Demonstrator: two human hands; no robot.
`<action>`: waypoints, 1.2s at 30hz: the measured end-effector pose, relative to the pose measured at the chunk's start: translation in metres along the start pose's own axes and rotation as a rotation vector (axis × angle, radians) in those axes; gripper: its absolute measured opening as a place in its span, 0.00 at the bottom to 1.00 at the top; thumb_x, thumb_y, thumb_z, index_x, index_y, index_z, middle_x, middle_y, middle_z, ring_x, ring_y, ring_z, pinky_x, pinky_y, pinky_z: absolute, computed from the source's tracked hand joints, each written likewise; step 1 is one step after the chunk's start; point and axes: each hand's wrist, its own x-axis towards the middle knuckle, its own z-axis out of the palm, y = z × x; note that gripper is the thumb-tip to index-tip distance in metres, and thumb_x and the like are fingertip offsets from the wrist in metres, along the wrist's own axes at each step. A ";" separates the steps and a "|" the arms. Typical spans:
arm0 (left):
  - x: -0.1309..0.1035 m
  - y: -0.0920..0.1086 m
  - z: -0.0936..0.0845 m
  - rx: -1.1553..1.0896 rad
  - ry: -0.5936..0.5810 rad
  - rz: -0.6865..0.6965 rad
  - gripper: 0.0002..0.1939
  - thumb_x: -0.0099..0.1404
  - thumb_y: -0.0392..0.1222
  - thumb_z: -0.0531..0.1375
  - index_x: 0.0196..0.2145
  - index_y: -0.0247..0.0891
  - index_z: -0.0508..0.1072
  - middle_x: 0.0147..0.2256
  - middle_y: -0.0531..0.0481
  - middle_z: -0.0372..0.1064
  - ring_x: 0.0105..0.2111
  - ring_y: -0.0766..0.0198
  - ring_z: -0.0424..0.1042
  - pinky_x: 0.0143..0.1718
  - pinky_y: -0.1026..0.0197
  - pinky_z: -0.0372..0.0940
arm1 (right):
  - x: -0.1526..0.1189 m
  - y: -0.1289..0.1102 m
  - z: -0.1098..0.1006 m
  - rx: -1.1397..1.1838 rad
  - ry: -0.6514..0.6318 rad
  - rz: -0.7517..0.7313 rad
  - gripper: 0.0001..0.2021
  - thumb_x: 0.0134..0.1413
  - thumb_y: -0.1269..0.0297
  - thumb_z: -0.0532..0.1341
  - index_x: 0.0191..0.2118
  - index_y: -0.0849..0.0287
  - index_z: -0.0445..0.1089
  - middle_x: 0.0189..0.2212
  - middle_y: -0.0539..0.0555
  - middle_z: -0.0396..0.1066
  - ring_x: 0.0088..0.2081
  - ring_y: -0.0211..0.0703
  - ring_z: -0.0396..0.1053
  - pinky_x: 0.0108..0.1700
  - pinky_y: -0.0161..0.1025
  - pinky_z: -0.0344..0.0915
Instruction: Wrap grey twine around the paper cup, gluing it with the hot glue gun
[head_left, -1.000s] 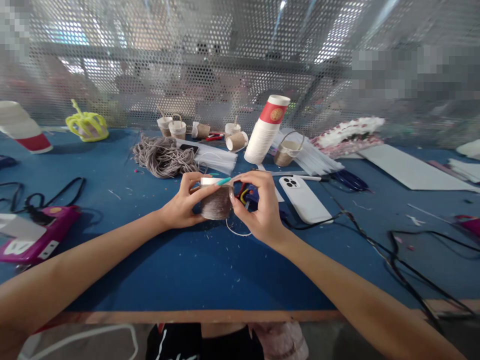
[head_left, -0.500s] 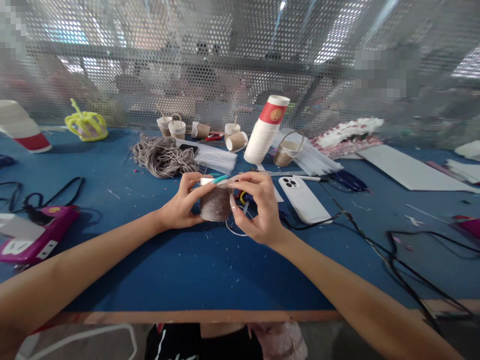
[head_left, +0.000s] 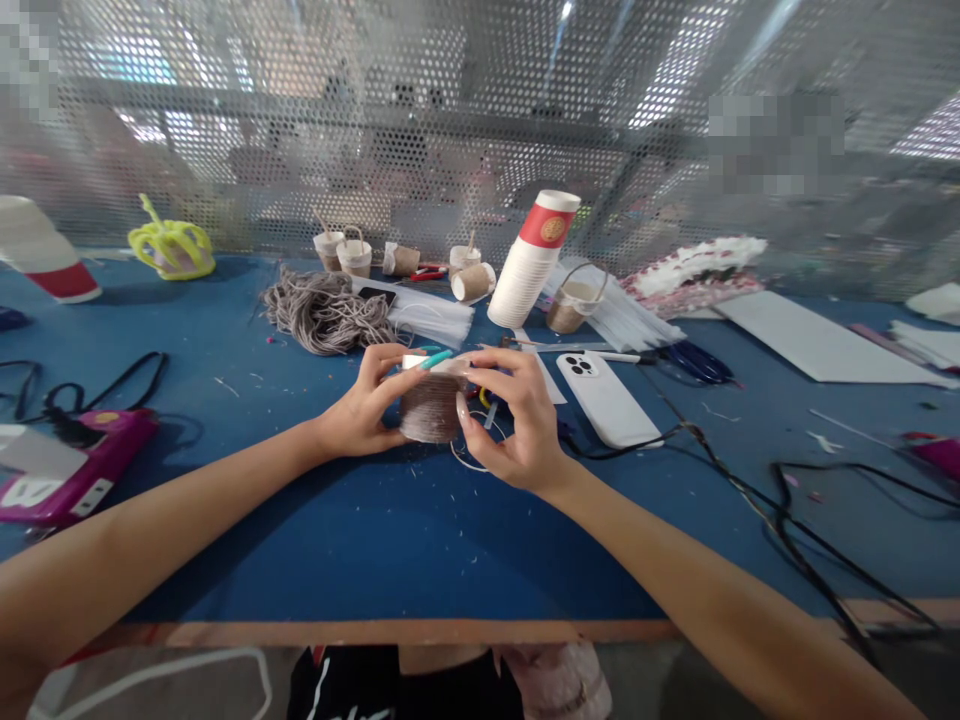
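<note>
Brown corded cup point(head_left: 430, 412) in fingers point(head_left: 391, 389); cup stack point(head_left: 521, 275): gold emblem point(head_left: 553, 230).

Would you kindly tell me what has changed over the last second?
The thumb of the right hand has dropped slightly beside the cord-wrapped cup, and the teal-nailed fingertip of the left hand has edged left at the rim. Nothing was visibly grasped or released. The left hand keeps holding the cup; the white phone and stacked cups stay put.

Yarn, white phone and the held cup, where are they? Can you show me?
Yarn point(head_left: 326, 318): head view, middle of the grey pile.
White phone point(head_left: 613, 405): head view, middle of its back.
Held cup point(head_left: 429, 414): head view, its wrapped side.
</note>
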 end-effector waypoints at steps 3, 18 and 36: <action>0.000 -0.001 0.000 -0.003 -0.007 0.002 0.49 0.60 0.45 0.68 0.70 0.51 0.44 0.55 0.40 0.51 0.56 0.47 0.63 0.52 0.38 0.73 | 0.000 0.000 0.000 -0.001 -0.008 -0.014 0.29 0.51 0.72 0.60 0.58 0.41 0.59 0.50 0.56 0.66 0.52 0.56 0.69 0.48 0.60 0.71; -0.002 -0.002 0.002 -0.049 0.001 -0.034 0.44 0.62 0.48 0.67 0.66 0.54 0.46 0.55 0.42 0.52 0.58 0.49 0.64 0.55 0.38 0.73 | -0.001 0.004 0.001 -0.075 0.048 -0.114 0.28 0.51 0.72 0.60 0.58 0.45 0.62 0.49 0.57 0.66 0.49 0.54 0.70 0.54 0.63 0.68; 0.000 -0.004 0.003 -0.157 0.042 0.025 0.38 0.65 0.48 0.65 0.64 0.51 0.47 0.55 0.40 0.54 0.59 0.52 0.62 0.54 0.41 0.74 | 0.001 0.002 -0.001 -0.263 0.075 -0.120 0.16 0.56 0.72 0.59 0.49 0.51 0.66 0.47 0.57 0.66 0.47 0.49 0.72 0.56 0.61 0.69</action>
